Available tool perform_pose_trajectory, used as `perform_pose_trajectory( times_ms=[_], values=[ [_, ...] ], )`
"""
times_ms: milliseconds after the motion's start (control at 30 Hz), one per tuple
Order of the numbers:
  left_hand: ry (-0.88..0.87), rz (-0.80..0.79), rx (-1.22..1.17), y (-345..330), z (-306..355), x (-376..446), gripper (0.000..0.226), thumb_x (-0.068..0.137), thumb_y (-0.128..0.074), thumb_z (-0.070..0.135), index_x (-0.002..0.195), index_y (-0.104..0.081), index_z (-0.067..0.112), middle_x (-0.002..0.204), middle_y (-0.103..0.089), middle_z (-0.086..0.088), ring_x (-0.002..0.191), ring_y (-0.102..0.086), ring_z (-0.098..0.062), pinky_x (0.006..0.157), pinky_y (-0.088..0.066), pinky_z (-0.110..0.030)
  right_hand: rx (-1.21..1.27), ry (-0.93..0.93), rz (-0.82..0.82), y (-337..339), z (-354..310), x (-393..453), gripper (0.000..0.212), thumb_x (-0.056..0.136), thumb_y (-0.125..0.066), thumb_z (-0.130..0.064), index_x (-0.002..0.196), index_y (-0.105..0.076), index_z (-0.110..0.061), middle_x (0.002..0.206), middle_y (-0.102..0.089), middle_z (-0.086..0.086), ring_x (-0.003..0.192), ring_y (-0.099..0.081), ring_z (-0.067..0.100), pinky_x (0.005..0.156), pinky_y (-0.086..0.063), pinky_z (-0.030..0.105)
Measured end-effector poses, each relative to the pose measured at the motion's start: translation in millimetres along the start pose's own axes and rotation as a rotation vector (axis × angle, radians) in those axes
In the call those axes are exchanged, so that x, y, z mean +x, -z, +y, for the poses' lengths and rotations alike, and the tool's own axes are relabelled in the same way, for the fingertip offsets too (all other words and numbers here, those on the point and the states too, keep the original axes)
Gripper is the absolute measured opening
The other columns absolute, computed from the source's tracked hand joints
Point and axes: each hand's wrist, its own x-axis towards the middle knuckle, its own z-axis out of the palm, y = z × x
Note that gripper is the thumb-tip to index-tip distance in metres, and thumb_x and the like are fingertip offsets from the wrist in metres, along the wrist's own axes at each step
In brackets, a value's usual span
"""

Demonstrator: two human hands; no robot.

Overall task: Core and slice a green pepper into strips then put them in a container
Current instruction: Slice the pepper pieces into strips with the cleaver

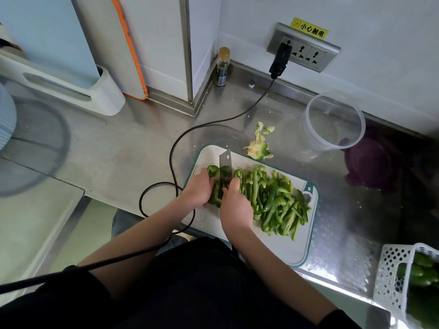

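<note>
A person slices green pepper on a white cutting board (280, 248): the right hand (235, 207) grips a cleaver (225, 170) set upright over the last uncut pepper piece (215, 186), which the left hand (198, 189) steadies with curled fingers. Finished strips (275, 200) lie heaped just right of the blade; the discarded core (259, 149) sits at the board's far edge. The clear container (335, 122) waits well apart. Clean cuts likely call for tucked fingertips and even spacing.
</note>
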Motion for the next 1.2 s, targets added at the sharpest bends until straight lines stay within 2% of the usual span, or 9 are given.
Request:
perform_pose_trajectory(
  times_ms=[167, 333, 467, 600, 733, 867, 933, 1033, 1200],
  values=[
    [-0.005, 0.02, -0.017, -2.6, -3.0, 1.1, 0.021, 0.102, -0.034, 0.029, 0.098, -0.037, 0.009, 0.075, -0.051, -0.006, 0.051, -0.05, -0.017, 0.038, -0.037, -0.024, -0.055, 0.0, -0.012, -1.1, -4.8, 2.8, 0.027, 0.103, -0.034, -0.015, 0.128, -0.024, -0.011, 0.075, -0.057, 0.004, 0.059, -0.051, 0.021, 0.051, -0.037, 0.031],
    [0.033, 0.032, -0.046, -0.7, -0.6, -0.8, 0.022, 0.102, -0.033, 0.028, 0.097, -0.039, 0.007, 0.073, -0.053, -0.008, 0.044, -0.051, -0.019, 0.04, -0.038, -0.026, -0.057, 0.052, 0.012, 5.4, -11.7, 11.7, 0.03, 0.095, -0.037, 0.001, 0.119, -0.026, -0.012, 0.079, -0.059, 0.007, 0.061, -0.052, 0.024, 0.054, -0.043, 0.035],
    [0.059, 0.078, -0.093, -2.8, 1.8, -0.3, 0.026, 0.101, -0.036, 0.028, 0.096, -0.043, 0.004, 0.071, -0.054, -0.009, 0.043, -0.053, -0.021, 0.038, -0.039, -0.028, -0.034, 0.079, 0.043, 4.6, -8.9, 12.1, 0.023, 0.098, -0.038, -0.004, 0.118, -0.03, -0.011, 0.07, -0.054, 0.004, 0.058, -0.053, 0.024, 0.051, -0.043, 0.034],
    [0.086, 0.029, -0.186, -0.3, 2.9, 0.3, 0.03, 0.101, -0.038, 0.027, 0.096, -0.052, 0.002, 0.063, -0.055, -0.01, 0.04, -0.052, -0.02, 0.033, -0.037, -0.022, -0.105, 0.097, 0.02, 7.8, -0.4, 3.9, 0.039, 0.094, -0.039, 0.002, 0.129, -0.026, -0.01, 0.084, -0.065, 0.009, 0.064, -0.058, 0.026, 0.051, -0.04, 0.032],
    [0.087, 0.026, -0.199, -0.5, 0.8, -6.9, 0.024, 0.102, -0.034, 0.027, 0.086, -0.041, 0.01, 0.065, -0.05, -0.009, 0.04, -0.047, -0.018, 0.03, -0.035, -0.02, -0.151, 0.165, -0.009, 13.6, -3.0, 4.5, 0.04, 0.09, -0.038, 0.008, 0.126, -0.028, -0.009, 0.089, -0.066, 0.012, 0.073, -0.065, 0.03, 0.055, -0.044, 0.034],
    [0.101, 0.038, -0.232, -4.1, -5.5, -14.6, 0.023, 0.103, -0.031, 0.025, 0.088, -0.04, 0.009, 0.062, -0.05, -0.01, 0.036, -0.046, -0.016, 0.029, -0.032, -0.018, -0.111, 0.197, 0.009, 20.2, -9.3, 16.8, 0.028, 0.095, -0.036, 0.003, 0.119, -0.031, -0.009, 0.091, -0.066, 0.013, 0.076, -0.065, 0.033, 0.057, -0.045, 0.036],
    [0.114, 0.052, -0.24, -3.6, -7.7, -15.4, 0.022, 0.103, -0.031, 0.027, 0.093, -0.039, 0.008, 0.065, -0.05, -0.011, 0.036, -0.047, -0.016, 0.029, -0.033, -0.018, -0.108, 0.187, 0.002, 17.5, -1.3, 13.2, 0.034, 0.097, -0.037, -0.001, 0.128, -0.028, -0.01, 0.089, -0.066, 0.012, 0.074, -0.064, 0.032, 0.057, -0.046, 0.036],
    [0.093, 0.058, -0.248, -0.3, -12.3, -14.4, 0.024, 0.102, -0.032, 0.03, 0.096, -0.038, 0.008, 0.068, -0.048, -0.011, 0.039, -0.049, -0.019, 0.03, -0.034, -0.019, -0.082, 0.154, -0.007, 16.0, 16.6, 5.8, 0.036, 0.104, -0.032, -0.022, 0.137, -0.023, -0.011, 0.089, -0.066, 0.012, 0.073, -0.064, 0.031, 0.055, -0.044, 0.033],
    [-0.042, 0.081, -0.195, -3.2, -8.9, -10.8, 0.022, 0.101, -0.034, 0.03, 0.089, -0.033, 0.012, 0.075, -0.05, -0.012, 0.042, -0.051, -0.022, 0.04, -0.041, -0.029, 0.052, 0.059, 0.093, 39.0, 34.5, -0.5, 0.03, 0.104, -0.03, -0.027, 0.127, -0.032, -0.009, 0.087, -0.065, 0.014, 0.077, -0.063, 0.033, 0.056, -0.042, 0.034]
  ],
)
